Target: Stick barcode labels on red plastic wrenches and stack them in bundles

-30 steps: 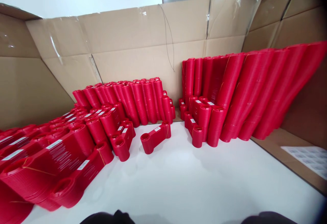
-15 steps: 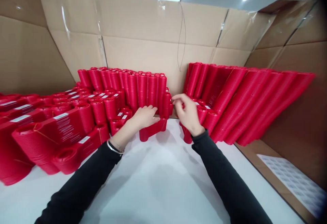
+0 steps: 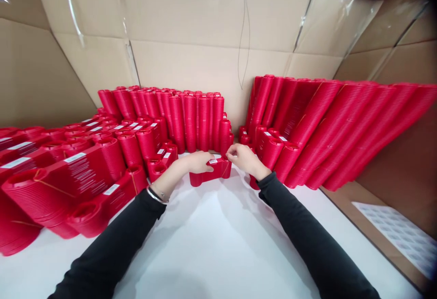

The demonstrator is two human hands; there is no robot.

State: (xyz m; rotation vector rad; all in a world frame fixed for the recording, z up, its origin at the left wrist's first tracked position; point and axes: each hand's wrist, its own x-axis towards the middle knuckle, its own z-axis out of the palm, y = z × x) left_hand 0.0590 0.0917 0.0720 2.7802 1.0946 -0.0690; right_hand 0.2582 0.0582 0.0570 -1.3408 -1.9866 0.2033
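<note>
A small red bundle [image 3: 210, 174] of stacked plastic pieces is seen lying on the white table [image 3: 218, 244], just in front of the upright red stacks at the back [image 3: 191, 117]. The left hand [image 3: 199, 161] is laid over the bundle's left top edge, fingers curled down onto it and touching a small white label [image 3: 213, 161] on its upper face. The right hand [image 3: 243, 159] is held at the bundle's right end, its fingertips drawn together in a pinch just above the top edge; what is pinched is too small to be made out, though a thin band is seen around that end. The bundle thus lies between the two hands, below both of them and resting on the table. Both arms are covered by black sleeves, and a bracelet [image 3: 155, 195] is worn at the left wrist. Taller leaning red stacks [image 3: 341, 126] are ranged to the right, lower bundles [image 3: 68, 180] to the left, all enclosed by cardboard walls [image 3: 191, 58]. A sheet of labels [image 3: 403, 235] lies at the far right.
</note>
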